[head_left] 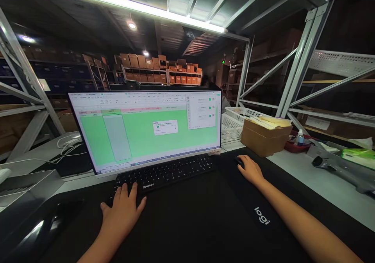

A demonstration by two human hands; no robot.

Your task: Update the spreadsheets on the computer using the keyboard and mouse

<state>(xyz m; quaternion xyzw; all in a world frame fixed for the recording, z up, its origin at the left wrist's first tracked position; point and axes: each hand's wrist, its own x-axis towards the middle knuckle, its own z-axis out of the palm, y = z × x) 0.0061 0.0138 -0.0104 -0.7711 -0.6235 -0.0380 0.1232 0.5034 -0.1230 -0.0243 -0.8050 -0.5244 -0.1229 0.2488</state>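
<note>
My left hand (122, 205) lies with fingers spread on the left end of a black keyboard (172, 172). Over a dark computer mouse (240, 162), on the right of the black desk mat (187, 224), my right hand (250, 169) is curved, covering most of it. Behind the keyboard stands a monitor (143, 138). Its screen shows a spreadsheet with green cells and one grey selected column. A small pop-up box sits mid-screen, and a chat-like window is at the upper right.
Right of the monitor are white baskets (231, 125) and a cardboard box (265, 136) holding papers. A barcode scanner (340, 173) and a small spray bottle (300, 137) lie farther right. A metal tray (32, 189) stands at left. Shelves of boxes (146, 64) fill the background.
</note>
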